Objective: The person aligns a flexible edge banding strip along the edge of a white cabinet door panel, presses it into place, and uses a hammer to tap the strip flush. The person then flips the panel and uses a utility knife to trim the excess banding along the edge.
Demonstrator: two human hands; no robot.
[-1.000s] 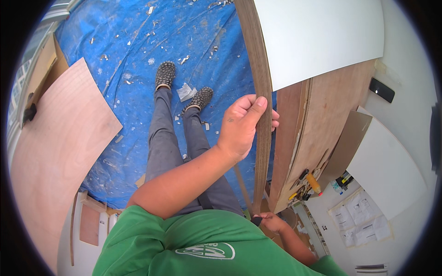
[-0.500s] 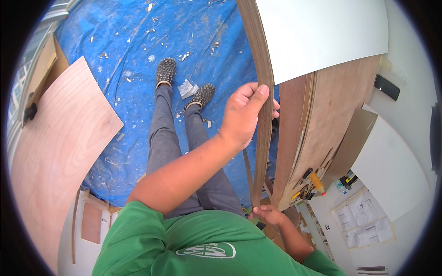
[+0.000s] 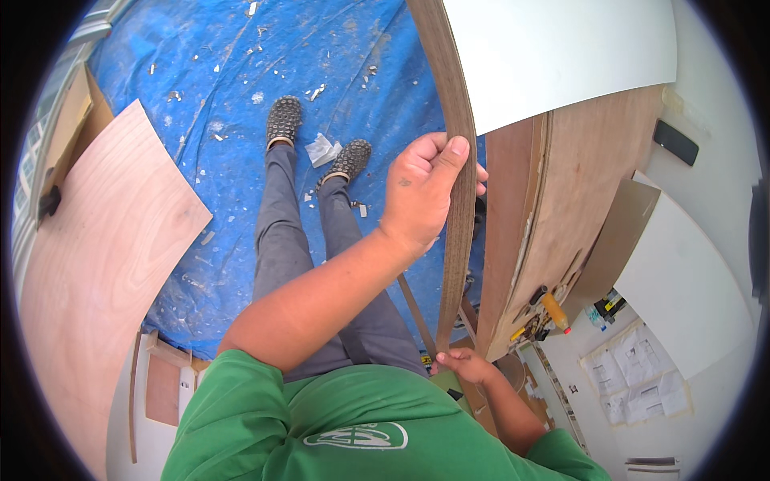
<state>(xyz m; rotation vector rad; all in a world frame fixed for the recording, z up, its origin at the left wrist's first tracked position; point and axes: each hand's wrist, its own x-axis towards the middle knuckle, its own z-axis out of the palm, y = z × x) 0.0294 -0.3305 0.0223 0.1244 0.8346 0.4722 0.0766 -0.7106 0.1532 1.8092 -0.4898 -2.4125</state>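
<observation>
Left hand (image 3: 421, 192), seemingly right hand (image 3: 468, 366), pinch strip (image 3: 461, 232).

Your long, narrow, brown wood-grain strip (image 3: 459, 248) stretches away in front of you, pinched by your left hand (image 3: 421, 192) and held nearer your body by your right hand (image 3: 470, 367).

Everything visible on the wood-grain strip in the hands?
The wood-grain strip is long, narrow and brown, with fine lengthwise grain; it looks like thin, flexible edging. It runs from the picture's top edge, along the left edge of the white panel, down toward the person's waist. The left hand pinches it, thumb on the near face, fingers behind; the right hand grips it lower down. Whether it is bonded to the panel can't be told.
</observation>
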